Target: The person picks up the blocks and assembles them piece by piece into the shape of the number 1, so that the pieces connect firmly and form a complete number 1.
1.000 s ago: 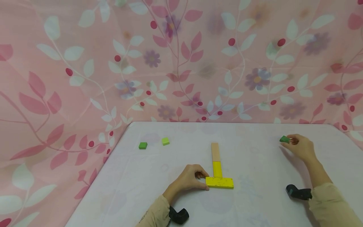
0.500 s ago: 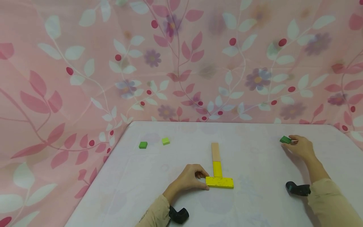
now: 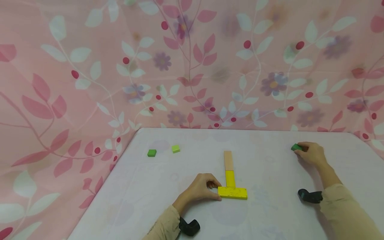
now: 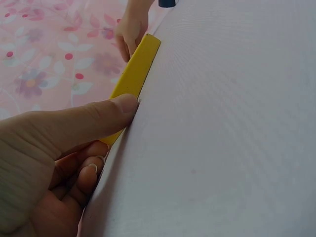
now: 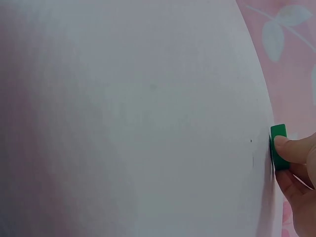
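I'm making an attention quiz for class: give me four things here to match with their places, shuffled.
1. Long yellow block
2. Tan block
3. Dark green block
4. Lime green block

A. at the far end of the short yellow block
B. beside the bright green block, apart
C. gripped by the left hand
D. gripped by the right hand

Pairs: 1-C, 2-A, 3-D, 4-B

Passable between the tan block [image 3: 228, 160] and right hand [image 3: 313, 154] with its dark-green block [image 3: 295, 147]; likewise from the tan block left to the lime block [image 3: 175, 149]. Blocked nearer by the left hand [image 3: 198, 189], gripping the long yellow block [image 3: 232, 192]. Hard to judge beneath the dark-green block.
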The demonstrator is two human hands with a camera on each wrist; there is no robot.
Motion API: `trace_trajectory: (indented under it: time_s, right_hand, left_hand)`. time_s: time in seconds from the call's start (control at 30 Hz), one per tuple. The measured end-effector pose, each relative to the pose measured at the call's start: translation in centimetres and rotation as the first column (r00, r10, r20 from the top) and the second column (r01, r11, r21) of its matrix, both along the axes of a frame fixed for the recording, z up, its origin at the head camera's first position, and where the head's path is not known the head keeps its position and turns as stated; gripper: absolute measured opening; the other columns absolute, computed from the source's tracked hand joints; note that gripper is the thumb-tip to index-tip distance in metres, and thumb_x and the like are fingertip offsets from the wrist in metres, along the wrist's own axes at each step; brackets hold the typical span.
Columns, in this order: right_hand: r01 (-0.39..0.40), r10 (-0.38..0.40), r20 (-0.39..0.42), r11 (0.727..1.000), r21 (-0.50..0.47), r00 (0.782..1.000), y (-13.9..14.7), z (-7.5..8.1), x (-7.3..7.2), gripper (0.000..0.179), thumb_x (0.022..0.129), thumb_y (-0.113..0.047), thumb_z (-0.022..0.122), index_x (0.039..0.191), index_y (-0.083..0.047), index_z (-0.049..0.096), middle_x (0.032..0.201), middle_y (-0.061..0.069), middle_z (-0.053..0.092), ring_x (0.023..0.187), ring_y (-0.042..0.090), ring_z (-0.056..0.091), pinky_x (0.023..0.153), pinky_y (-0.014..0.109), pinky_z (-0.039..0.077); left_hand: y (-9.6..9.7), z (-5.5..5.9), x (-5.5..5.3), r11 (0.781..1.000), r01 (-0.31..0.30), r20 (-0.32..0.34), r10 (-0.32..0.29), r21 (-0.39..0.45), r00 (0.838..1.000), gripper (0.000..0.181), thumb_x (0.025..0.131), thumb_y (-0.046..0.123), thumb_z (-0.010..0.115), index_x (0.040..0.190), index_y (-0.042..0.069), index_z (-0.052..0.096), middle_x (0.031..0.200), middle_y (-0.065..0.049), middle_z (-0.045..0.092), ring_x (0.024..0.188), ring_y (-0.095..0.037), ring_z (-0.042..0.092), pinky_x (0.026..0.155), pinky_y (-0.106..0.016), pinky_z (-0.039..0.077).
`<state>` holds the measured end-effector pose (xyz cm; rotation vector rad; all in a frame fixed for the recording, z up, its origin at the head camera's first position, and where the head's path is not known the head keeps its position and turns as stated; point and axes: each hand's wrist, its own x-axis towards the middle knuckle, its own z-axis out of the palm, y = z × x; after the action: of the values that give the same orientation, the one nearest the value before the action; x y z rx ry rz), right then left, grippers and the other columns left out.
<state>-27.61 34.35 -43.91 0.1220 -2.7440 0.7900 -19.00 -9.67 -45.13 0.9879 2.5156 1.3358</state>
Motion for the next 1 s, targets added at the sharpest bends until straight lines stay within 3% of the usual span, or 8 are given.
trace_trajectory:
  time_s: [0.17,0.77,1.0]
  right_hand:
    - [-0.032,0.032,-0.026,0.999,-0.006,0.999,-0.7,-0.2,-0.6,0.038,0.082,-0.005,0.068,0.109,0.018,0.056,0.099,0.038,0.058,0.089,0.049,0.056,0.075,0.056,0.045]
    - [-0.139,0.146,0.052,0.984,-0.112,0.988,-4.2,0.8,-1.9,0.039,0.084,-0.005,0.067,0.114,0.018,0.056,0.107,0.037,0.058,0.094,0.048,0.059,0.080,0.051,0.049]
    - [-0.203,0.208,0.034,0.973,-0.105,0.978,-5.8,0.8,-2.5,0.038,0.081,-0.005,0.071,0.110,0.017,0.059,0.103,0.034,0.061,0.092,0.044,0.061,0.076,0.038,0.051]
  left_hand:
    - [0.0,0.0,-0.1,1.000,0.000,-0.001,0.000,0.001,1.000,0.034,0.064,0.014,0.087,0.094,0.006,0.072,0.085,0.001,0.067,0.071,0.000,0.053,0.067,-0.016,0.047]
    - [0.1,0.0,0.1,1.000,-0.006,0.000,0.006,0.002,1.000,0.034,0.064,0.015,0.087,0.093,0.006,0.072,0.084,0.002,0.067,0.070,0.000,0.053,0.067,-0.016,0.047]
    - [0.1,0.0,0.1,1.000,-0.011,-0.002,0.011,-0.003,1.000,0.033,0.064,0.015,0.087,0.092,0.006,0.072,0.084,0.003,0.066,0.071,0.000,0.053,0.067,-0.016,0.047]
